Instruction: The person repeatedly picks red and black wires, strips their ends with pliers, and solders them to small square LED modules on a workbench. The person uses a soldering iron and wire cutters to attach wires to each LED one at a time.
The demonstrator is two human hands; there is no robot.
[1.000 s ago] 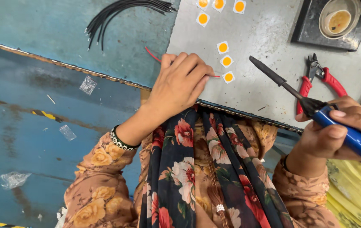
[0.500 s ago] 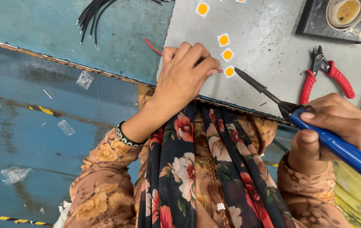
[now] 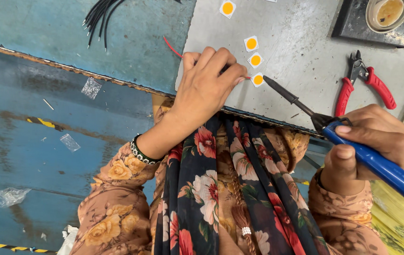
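Red wire [image 3: 171,47]: thin, limp, light; pinched in my left hand [image 3: 206,87] beside the small brittle LED chip [image 3: 257,79]. Soldering iron [image 3: 353,141]: stiff; my right hand [image 3: 369,141] grips its blue handle.

Red-handled pliers [image 3: 365,82] lying top right, black wire bundle [image 3: 99,18] top left, round tin [image 3: 390,13] on dark tray, plastic scraps on floor.

I see no labels, signs or screens, only small empty clear plastic packets [image 3: 91,87] on the blue floor [image 3: 31,141] to my left.
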